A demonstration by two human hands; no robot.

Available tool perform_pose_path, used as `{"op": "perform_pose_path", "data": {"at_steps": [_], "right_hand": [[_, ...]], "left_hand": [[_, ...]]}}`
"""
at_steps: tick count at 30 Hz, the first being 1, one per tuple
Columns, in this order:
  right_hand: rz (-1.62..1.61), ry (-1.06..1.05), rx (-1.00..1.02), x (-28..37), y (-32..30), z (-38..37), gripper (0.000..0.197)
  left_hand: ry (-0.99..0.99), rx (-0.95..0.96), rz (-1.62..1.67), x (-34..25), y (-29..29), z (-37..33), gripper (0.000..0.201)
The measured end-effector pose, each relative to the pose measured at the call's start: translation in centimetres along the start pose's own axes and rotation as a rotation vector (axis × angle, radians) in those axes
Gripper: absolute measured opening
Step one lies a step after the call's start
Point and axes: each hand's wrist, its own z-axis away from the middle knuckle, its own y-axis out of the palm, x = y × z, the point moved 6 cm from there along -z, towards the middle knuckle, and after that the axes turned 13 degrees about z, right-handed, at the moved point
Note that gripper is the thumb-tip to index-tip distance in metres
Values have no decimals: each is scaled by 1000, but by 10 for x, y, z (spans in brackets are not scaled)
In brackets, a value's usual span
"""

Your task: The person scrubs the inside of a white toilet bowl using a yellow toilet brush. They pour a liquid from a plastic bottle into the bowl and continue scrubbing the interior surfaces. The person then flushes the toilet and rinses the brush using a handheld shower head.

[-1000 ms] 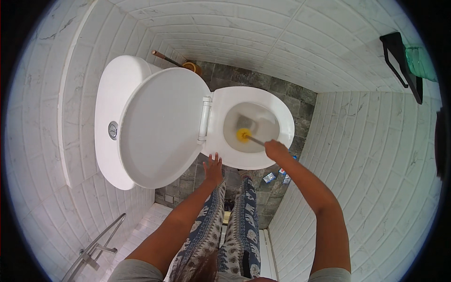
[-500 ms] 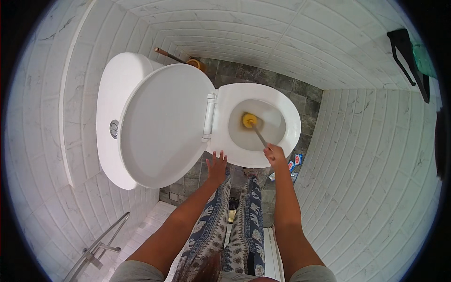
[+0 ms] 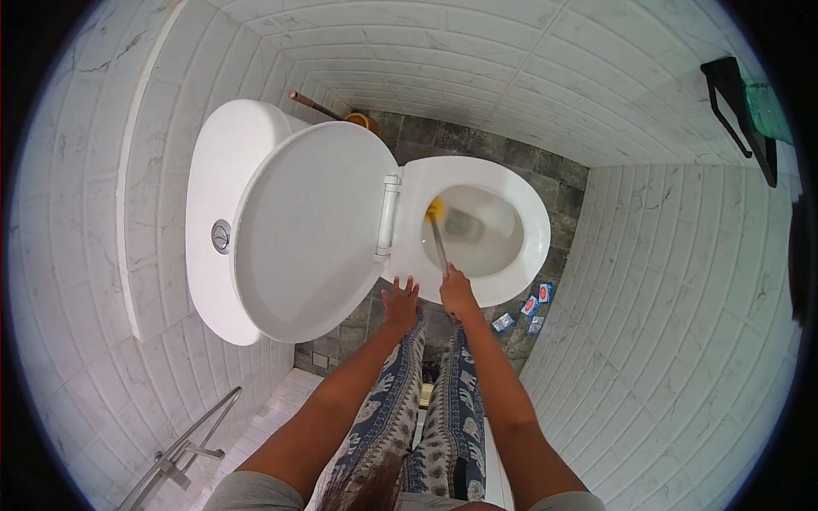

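Observation:
My right hand [image 3: 459,292] is closed around the handle of a toilet brush [image 3: 439,243], just over the near rim of the toilet bowl [image 3: 530,204]. The brush's yellow head [image 3: 435,209] presses at the inner left wall of the bowl, near the hinge side. My left hand [image 3: 400,303] holds nothing; its fingers are spread at the near left edge of the bowl. To the left, the raised white lid [image 3: 315,230] leans back toward the cistern [image 3: 209,281], which has a round flush button [image 3: 221,237].
Several small blue and white packets [image 3: 530,305] lie on the dark tiled floor [image 3: 558,192] right of the bowl. Behind the toilet stands an orange-brown container [image 3: 364,121] beside a long-handled tool [image 3: 315,105]. A metal rail [image 3: 183,443] is at lower left, a black wall holder [image 3: 733,111] at upper right.
My right hand has moved left with the toilet brush, shifting its head from the bowl's bottom to the left inner wall. My left hand stays near the rim.

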Motion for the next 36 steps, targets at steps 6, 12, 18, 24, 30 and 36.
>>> {"op": "perform_pose_path", "data": {"at_steps": [6, 12, 18, 24, 30, 36], "right_hand": [[935, -397, 503, -78, -89, 8, 29], [847, -45, 11, -23, -157, -16, 25], [862, -11, 98, -23, -36, -18, 23], [1125, -331, 101, -158, 13, -113, 15], [881, -360, 200, -72, 6, -35, 16], [1032, -137, 251, -90, -116, -1, 17]], "left_hand": [[24, 7, -35, -5, 0, -3, 67], [-26, 98, -5, 1, -2, 4, 66], [-35, 152, -57, 4, -5, 6, 67], [74, 113, -51, -34, 0, -7, 77], [-10, 57, -85, 21, 15, 4, 79], [53, 73, -61, -8, 3, 0, 73]]}}
